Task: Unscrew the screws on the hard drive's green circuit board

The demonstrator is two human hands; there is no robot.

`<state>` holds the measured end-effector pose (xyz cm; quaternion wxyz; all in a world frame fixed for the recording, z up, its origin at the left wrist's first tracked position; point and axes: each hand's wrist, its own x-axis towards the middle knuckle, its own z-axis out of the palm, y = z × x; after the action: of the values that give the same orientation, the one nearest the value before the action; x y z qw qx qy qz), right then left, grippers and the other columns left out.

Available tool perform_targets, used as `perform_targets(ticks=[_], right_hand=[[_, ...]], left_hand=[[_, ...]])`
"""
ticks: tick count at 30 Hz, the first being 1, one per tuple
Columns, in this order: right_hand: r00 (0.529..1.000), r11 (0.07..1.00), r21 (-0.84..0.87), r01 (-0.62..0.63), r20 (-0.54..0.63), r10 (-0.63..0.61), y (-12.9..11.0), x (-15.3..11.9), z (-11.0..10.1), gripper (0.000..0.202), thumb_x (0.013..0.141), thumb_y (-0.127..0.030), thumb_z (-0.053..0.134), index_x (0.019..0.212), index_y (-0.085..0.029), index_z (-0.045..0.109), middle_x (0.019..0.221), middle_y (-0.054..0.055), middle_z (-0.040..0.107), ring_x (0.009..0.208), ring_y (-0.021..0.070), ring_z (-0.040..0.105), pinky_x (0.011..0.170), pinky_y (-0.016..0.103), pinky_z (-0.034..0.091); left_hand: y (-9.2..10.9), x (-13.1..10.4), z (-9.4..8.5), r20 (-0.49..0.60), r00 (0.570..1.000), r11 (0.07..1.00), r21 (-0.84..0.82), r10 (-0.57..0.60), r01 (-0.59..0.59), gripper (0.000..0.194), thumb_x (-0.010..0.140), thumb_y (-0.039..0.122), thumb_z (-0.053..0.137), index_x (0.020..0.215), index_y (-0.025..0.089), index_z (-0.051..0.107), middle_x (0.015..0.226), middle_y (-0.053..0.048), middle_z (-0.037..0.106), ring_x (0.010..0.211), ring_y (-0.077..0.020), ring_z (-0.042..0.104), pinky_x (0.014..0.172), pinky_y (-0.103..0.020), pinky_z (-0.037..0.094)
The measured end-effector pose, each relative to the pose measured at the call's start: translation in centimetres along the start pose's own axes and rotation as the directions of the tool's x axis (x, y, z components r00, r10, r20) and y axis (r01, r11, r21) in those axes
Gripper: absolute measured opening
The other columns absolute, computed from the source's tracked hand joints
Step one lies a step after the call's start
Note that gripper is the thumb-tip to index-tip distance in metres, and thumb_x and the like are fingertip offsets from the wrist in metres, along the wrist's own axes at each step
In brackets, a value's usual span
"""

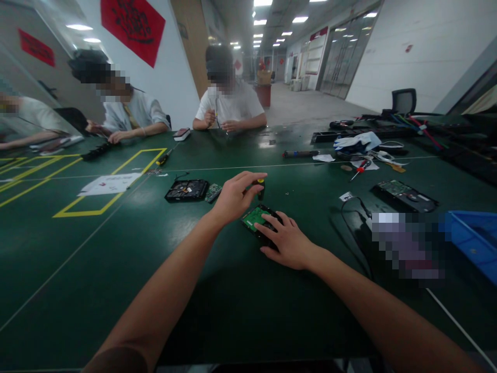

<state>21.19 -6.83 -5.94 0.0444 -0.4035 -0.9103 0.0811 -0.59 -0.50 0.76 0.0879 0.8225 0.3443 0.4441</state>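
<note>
A hard drive with a green circuit board [254,217] lies board side up on the green table [217,305]. My right hand [289,241] rests on it with fingers spread over its right part, covering much of the casing. Above the drive's far edge, my left hand [236,197] pinches a screwdriver [261,189] with a yellow and black handle between thumb and fingers. The screwdriver stands roughly upright; whether its tip touches the drive I cannot tell. Left of my left hand sit an opened black drive casing [187,190] and a loose circuit board [213,193].
To the right are another hard drive [406,196], a blurred-out object [404,246] with a cable, and a blue bin [476,241]. A red screwdriver [362,167] and white gloves [357,141] lie farther back. Several people sit across the table, including one person [231,103] directly opposite.
</note>
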Motion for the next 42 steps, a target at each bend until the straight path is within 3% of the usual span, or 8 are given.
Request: perform_targets(ticks=[9,14,18,21,26,30,36,42], right_hand=[[1.000,1.000,0.002,0.004,-0.009,-0.004,0.0,0.0,0.0,0.069,0.098,-0.060,0.052,0.160,-0.034,0.037,0.167,0.010,0.029,0.148,0.0483,0.022,0.114,0.067,0.029],[1.000,1.000,-0.004,0.007,-0.017,-0.007,0.0,-0.1,0.2,0.068,0.098,-0.058,0.053,0.160,-0.034,0.038,0.167,0.009,0.030,0.148,0.0476,0.022,0.114,0.067,0.029],[1.000,1.000,0.004,0.006,-0.006,-0.006,0.0,-0.1,0.1,0.069,0.099,-0.058,0.053,0.161,-0.034,0.036,0.168,0.009,0.028,0.148,0.0480,0.021,0.114,0.067,0.029],[1.000,1.000,0.008,0.000,-0.001,0.000,0.0,-0.1,0.0,0.070,0.099,-0.059,0.053,0.161,-0.034,0.035,0.168,0.009,0.028,0.148,0.0482,0.020,0.114,0.067,0.029],[1.000,1.000,0.002,0.001,-0.003,0.000,-0.1,-0.1,0.0,0.069,0.099,-0.060,0.052,0.161,-0.035,0.036,0.168,0.009,0.028,0.149,0.0475,0.021,0.115,0.067,0.027],[1.000,1.000,-0.004,-0.004,0.001,0.004,-0.1,-0.1,-0.1,0.069,0.099,-0.060,0.052,0.161,-0.035,0.036,0.168,0.009,0.027,0.149,0.0478,0.021,0.115,0.067,0.027],[1.000,1.000,0.003,-0.004,0.002,0.004,-0.1,-0.1,-0.2,0.069,0.099,-0.060,0.052,0.161,-0.036,0.035,0.168,0.008,0.028,0.149,0.0475,0.020,0.115,0.067,0.028],[1.000,1.000,0.002,-0.003,0.000,0.003,-0.2,-0.1,-0.1,0.069,0.099,-0.059,0.053,0.161,-0.035,0.036,0.168,0.009,0.028,0.149,0.0472,0.021,0.115,0.067,0.027]], left_hand=[[0.3,0.2,0.0,-0.070,0.997,0.996,0.086,-0.031,0.037,0.024,0.087,0.033,0.081,0.105,0.019,0.072,0.099,-0.004,0.067,0.085,-0.0145,0.067,0.068,-0.024,0.059],[0.3,0.2,-0.4,0.069,0.997,1.000,-0.010,-0.024,0.025,0.030,0.099,0.020,0.062,0.128,0.022,0.068,0.119,-0.007,0.071,0.098,-0.0166,0.069,0.070,-0.024,0.061],[0.2,0.1,-0.7,0.150,0.988,0.998,-0.059,-0.028,0.037,0.041,0.103,0.015,0.049,0.140,0.024,0.062,0.131,-0.008,0.068,0.072,-0.0098,0.067,0.067,-0.026,0.062],[0.0,0.1,-0.7,0.184,0.983,0.995,-0.095,0.006,0.012,0.045,0.104,0.015,0.043,0.145,0.024,0.058,0.136,-0.008,0.066,0.075,-0.0100,0.068,0.070,-0.026,0.063],[-0.1,0.1,-0.5,0.070,0.997,0.999,0.017,0.027,-0.028,0.034,0.102,0.021,0.057,0.134,0.023,0.067,0.115,-0.008,0.071,0.093,-0.0164,0.068,0.083,-0.032,0.061],[0.1,0.0,0.1,-0.047,0.999,0.996,0.089,-0.024,0.028,0.029,0.097,0.026,0.066,0.125,0.021,0.071,0.115,-0.009,0.070,0.100,-0.0192,0.068,0.079,-0.030,0.061],[-0.1,-0.2,0.4,0.050,0.999,0.999,-0.043,0.010,-0.008,0.045,0.103,0.017,0.048,0.148,0.023,0.055,0.134,-0.011,0.067,0.087,-0.0144,0.070,0.073,-0.029,0.062],[-0.1,-0.1,0.2,-0.022,1.000,0.996,0.088,-0.017,0.019,0.033,0.098,0.024,0.064,0.131,0.022,0.067,0.113,-0.009,0.068,0.097,-0.0182,0.067,0.081,-0.031,0.060]])
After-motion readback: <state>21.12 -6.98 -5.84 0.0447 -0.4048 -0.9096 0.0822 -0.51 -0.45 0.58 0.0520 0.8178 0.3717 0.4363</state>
